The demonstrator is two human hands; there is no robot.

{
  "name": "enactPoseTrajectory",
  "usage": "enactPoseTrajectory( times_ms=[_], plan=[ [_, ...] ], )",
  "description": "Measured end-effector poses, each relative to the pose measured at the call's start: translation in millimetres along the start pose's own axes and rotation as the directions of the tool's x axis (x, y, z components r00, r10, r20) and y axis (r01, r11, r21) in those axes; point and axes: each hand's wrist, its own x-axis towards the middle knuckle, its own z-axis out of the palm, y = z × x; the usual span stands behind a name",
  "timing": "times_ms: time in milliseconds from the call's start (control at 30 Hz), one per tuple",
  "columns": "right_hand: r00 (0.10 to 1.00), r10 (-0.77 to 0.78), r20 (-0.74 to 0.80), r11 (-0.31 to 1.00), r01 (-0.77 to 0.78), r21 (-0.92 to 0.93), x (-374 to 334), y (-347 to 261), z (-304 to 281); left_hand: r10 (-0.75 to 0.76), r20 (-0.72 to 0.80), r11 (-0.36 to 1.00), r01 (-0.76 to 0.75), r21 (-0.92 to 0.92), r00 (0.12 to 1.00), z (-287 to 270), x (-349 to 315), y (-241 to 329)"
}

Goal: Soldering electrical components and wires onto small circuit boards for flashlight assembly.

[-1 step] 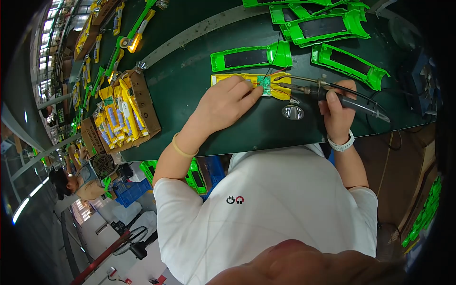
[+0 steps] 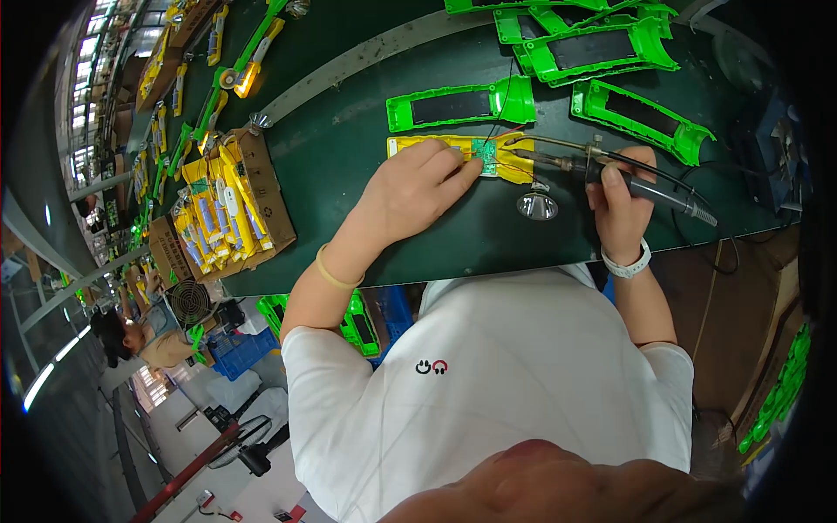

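Observation:
My left hand (image 2: 420, 187) is closed over the left part of a yellow plastic housing (image 2: 520, 167) lying on the bench. Its fingertips press beside a small green circuit board (image 2: 488, 159) in that housing. My right hand (image 2: 621, 205) grips a black-handled soldering iron (image 2: 647, 189), its metal shaft pointing left toward the board. A thin feed tube (image 2: 558, 143) runs alongside the iron. Whether the tip touches the board is too small to tell. Thin wires lead from the board area to a round silver reflector lamp (image 2: 537, 206) just below the housing.
Green half-shells (image 2: 462, 106) with dark panels lie beyond the housing, several stacked at the top. A cardboard box (image 2: 261, 187) of yellow assemblies stands left on the green bench (image 2: 349, 113). Blue equipment (image 2: 772, 166) and cables are at right. Another person (image 2: 148, 336) sits far left.
The soldering iron and its feed tube have shifted very slightly to the right, with a small turn of my right hand. My left hand and the housing stay in place.

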Motion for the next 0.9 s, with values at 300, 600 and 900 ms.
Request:
enactPoseTrajectory(
  times_ms=[300, 600, 900],
  plan=[
    [0.998, -0.043, -0.044, 0.988, 0.049, 0.144, 1, 4, -4, -0.009, -0.030, 1.000, 0.009, 0.000, 0.999, 4, 0, 0],
    [0.977, 0.046, 0.207, 0.999, -0.046, -0.007, 1, 4, -1, 0.006, 0.003, 1.000, -0.006, 0.009, 1.000, 1, -2, -3],
    [0.979, 0.032, 0.199, 0.998, -0.021, -0.059, 2, 7, 4, 0.041, 0.010, 0.999, -0.042, 0.026, 0.999, 0, 0, -3]
  ],
)
